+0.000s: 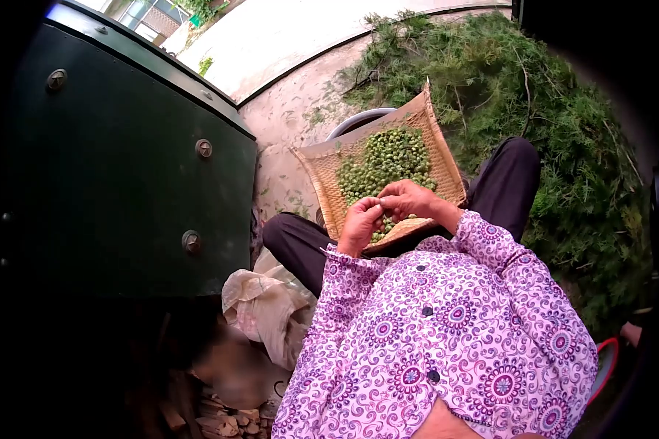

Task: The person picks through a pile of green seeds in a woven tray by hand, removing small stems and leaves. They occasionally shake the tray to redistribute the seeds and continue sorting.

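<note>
We see a woven basket (445, 164), wide and shallow, which sits between the two knees of the person, in dark trousers (511, 175). In this basket lie many small round green fruits (395, 154); most of them make a heap over its middle, and some others lie near its edge closest to the body. Above this near part of the basket, we find both hands close together. The left hand (360, 223) has its thumb and fingers drawn together, and the right hand (411, 200) bends its fingers toward the same spot, so the fingertips of both meet. We cannot tell whether a fruit is pinched between them, because the fingers cover this place.

Behind the far edge of the basket we notice the curved grey rim of a basin (355, 118), partly hidden by it. To the right of the basket and beyond it spreads a big pile of green branches (483, 80). To the left of the basket stands a dark green metal panel (124, 161) with round studs. Nearer to us than the basket, on its left side, we see a pale cloth sack (267, 300) and, lower, some split wood (223, 424).
</note>
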Motion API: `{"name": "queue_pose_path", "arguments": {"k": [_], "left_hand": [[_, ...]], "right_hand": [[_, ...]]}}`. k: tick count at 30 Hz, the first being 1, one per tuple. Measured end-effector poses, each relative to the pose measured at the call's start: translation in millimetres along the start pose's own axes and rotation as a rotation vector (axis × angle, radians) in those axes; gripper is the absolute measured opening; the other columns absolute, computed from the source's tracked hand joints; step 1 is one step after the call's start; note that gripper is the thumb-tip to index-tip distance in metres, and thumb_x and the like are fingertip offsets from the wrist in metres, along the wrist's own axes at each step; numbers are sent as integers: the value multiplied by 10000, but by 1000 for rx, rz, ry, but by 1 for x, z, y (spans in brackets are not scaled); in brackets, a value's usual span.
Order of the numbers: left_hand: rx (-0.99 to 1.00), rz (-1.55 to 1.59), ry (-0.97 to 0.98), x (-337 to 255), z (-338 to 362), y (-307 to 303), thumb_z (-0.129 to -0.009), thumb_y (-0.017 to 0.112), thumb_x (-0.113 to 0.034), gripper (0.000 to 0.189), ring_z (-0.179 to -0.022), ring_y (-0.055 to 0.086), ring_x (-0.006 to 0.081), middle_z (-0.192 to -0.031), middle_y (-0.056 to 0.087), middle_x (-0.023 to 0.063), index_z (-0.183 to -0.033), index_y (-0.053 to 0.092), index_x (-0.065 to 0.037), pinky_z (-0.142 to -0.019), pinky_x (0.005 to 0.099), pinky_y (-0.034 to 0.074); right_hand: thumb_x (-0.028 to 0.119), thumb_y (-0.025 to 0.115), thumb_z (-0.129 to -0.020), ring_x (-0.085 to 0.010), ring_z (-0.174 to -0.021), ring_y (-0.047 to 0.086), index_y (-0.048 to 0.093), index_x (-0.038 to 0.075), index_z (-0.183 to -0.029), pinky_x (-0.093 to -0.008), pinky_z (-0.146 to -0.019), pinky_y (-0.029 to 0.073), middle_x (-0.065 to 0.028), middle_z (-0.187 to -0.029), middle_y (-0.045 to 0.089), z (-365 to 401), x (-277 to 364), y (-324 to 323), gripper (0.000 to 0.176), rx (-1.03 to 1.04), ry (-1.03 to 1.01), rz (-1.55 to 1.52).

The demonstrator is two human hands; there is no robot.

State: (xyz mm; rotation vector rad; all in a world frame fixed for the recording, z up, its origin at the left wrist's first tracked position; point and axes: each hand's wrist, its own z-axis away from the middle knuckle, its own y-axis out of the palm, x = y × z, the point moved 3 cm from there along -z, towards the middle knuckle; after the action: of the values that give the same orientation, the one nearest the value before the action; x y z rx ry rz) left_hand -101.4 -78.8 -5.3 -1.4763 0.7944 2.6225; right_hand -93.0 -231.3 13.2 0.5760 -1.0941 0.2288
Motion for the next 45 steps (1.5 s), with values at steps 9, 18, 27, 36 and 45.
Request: {"name": "queue_pose_path", "arguments": {"k": [9,18,27,36,45], "left_hand": [[-91,120,53,-8,0,-10,-834,549,-43,81,-529,476,93,-700,510,3,-913,530,-37,-490,252,452],[219,-363,-1,-53,-11,30,-711,617,-9,436,-816,559,105,-946,582,56,-1124,486,40,-699,221,472],[174,-842,-42,-72,-39,0,-786,662,-218,591,-1046,516,203,-1198,491,174,-1227,410,83,-833,305,456],[-229,187,278,-140,-43,-97,-864,562,-175,201,-828,596,208,-934,607,103,-1001,559,-27,-688,315,492],[-274,215,327,-161,-35,-94,-867,557,-181,176,-754,608,162,-895,628,92,-952,581,-29,-634,266,490]], "right_hand": [[134,525,-853,-182,-795,611,497,9,-1144,-270,-680,507,-96,-850,620,-14,-24,-36,318,-130,-9,377],[383,571,-844,-132,-867,558,468,20,-1172,-268,-702,524,-52,-1042,534,-35,-17,-5,500,-7,73,-141],[134,571,-839,-111,-679,598,523,-21,-1070,-227,-585,519,-60,-883,602,-31,-10,-39,282,-217,64,19],[314,688,-759,-228,-706,613,381,65,-1148,-266,-581,544,-161,-900,575,27,-13,-206,555,-727,-169,-1116],[241,683,-661,-263,-752,610,614,-23,-877,-353,-666,484,-154,-786,626,-52,-67,-17,348,-71,229,988]]}}
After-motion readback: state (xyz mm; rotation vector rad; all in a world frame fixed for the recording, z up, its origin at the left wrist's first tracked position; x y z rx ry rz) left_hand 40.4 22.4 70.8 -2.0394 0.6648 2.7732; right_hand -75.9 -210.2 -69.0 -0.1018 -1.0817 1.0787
